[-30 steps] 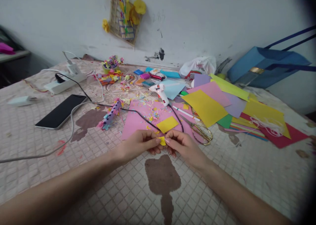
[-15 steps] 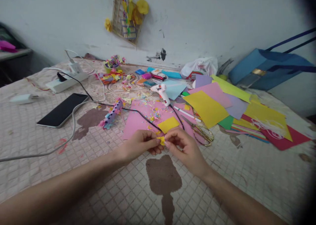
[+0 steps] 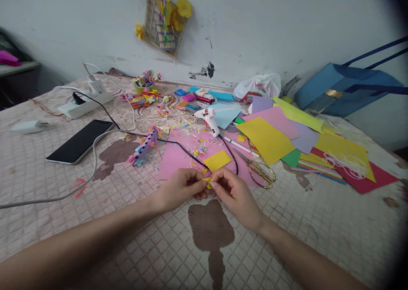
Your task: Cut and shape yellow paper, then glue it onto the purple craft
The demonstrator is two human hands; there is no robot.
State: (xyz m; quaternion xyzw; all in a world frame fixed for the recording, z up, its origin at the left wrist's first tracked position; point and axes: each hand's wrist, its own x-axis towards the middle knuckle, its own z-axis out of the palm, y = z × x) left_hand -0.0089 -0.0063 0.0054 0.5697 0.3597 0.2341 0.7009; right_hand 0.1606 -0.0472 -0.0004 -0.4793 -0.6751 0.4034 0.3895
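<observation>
A small piece of yellow paper [image 3: 207, 181] is pinched between the fingertips of both hands, just over the near edge of a pink sheet [image 3: 172, 156]. My left hand [image 3: 185, 184] grips its left side, and my right hand [image 3: 234, 192] has the right side. The fingers cover much of the piece, so its exact shape is hard to tell. Right behind the hands lies a larger yellow paper rectangle [image 3: 218, 160]. Scissors with gold handles [image 3: 263, 173] rest to the right of my right hand.
A white glue gun [image 3: 208, 120] stands behind, its black cord crossing the pink sheet. Coloured sheets [image 3: 267, 141] pile up at right. At left are a dark phone [image 3: 79, 141], a power strip [image 3: 86, 103] and a decorated stick [image 3: 145, 147]. Paper scraps [image 3: 200, 145] litter the middle.
The yellow piece has changed shape between the fingers and looks more bent or narrowed. My right hand has shifted very slightly; the things on the table lie as before.
</observation>
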